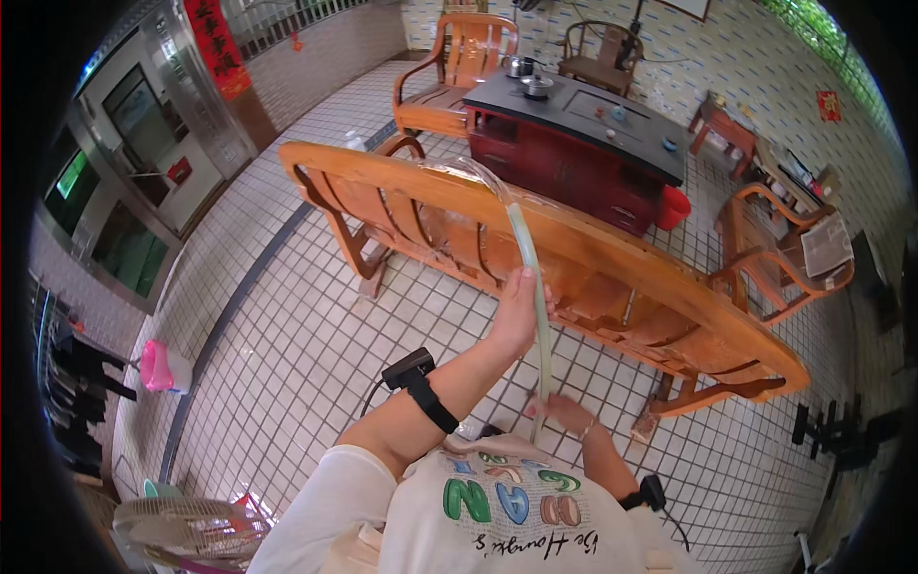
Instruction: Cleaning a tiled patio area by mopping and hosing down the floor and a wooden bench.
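Note:
My left hand (516, 308) grips a pale translucent hose (543, 323) a little below its open end. Water (473, 168) arcs out of that end onto the top rail and slatted back of a long wooden bench (423, 186). Wet streaks run down the slats. Lower on the same hose, close to my shirt, my right hand (570, 416) has its fingers around it. The bench stands across the tiled floor in front of me, its back towards me. Below my right hand, my shirt hides the hose.
Beyond the bench is a dark-topped red tea cabinet (581, 158) with pots on it. Wooden armchairs (466, 72) flank it, beside a red bin (673, 208). A pink-and-white bucket (165, 367) and a standing fan (186, 531) are at left. Glass doors (136, 179) open off the left wall.

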Demonstrator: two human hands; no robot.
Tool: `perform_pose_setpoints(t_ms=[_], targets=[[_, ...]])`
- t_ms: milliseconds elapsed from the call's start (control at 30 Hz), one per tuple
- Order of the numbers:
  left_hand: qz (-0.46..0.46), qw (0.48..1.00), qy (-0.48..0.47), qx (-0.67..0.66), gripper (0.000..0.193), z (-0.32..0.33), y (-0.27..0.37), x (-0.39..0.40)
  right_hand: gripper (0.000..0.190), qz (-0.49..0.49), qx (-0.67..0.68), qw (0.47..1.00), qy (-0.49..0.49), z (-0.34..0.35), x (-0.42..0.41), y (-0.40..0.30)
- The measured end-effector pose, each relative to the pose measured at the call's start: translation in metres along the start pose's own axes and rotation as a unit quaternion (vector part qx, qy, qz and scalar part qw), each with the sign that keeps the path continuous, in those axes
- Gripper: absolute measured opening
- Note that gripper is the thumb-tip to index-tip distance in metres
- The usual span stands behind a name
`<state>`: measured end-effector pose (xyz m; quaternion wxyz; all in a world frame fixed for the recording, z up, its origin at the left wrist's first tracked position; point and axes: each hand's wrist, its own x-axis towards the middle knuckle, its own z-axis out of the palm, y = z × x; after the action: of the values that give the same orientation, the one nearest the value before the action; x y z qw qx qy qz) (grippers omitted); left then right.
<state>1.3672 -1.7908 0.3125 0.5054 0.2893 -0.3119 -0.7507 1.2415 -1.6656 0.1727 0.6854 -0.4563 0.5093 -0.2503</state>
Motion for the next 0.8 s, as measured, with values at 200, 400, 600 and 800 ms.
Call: perform_pose_setpoints(t_ms=[200,400,600,800], targets=[[-0.208,0.974,-0.094,-0.017,0.023,0.040,-0.036,-0.007,0.031,0.016,0.133,0.975,0.177,0.013,-0.089,0.069],[-0.295,0.929,-0.218,-0.040,0.022,0.087,-0.071,-0.011,0.024,-0.056,0.172,0.907,0.380,0.036,-0.160,0.088],[-0.382,0.878,-0.287,-0.029,0.023,0.137,-0.092,-0.021,0.027,-0.078,0.226,0.819,0.521,0.073,-0.202,0.059],[-0.335,0.909,-0.242,-0.048,0.021,0.115,-0.064,-0.009,0.036,-0.103,0.156,0.787,0.588,0.066,-0.201,0.040]])
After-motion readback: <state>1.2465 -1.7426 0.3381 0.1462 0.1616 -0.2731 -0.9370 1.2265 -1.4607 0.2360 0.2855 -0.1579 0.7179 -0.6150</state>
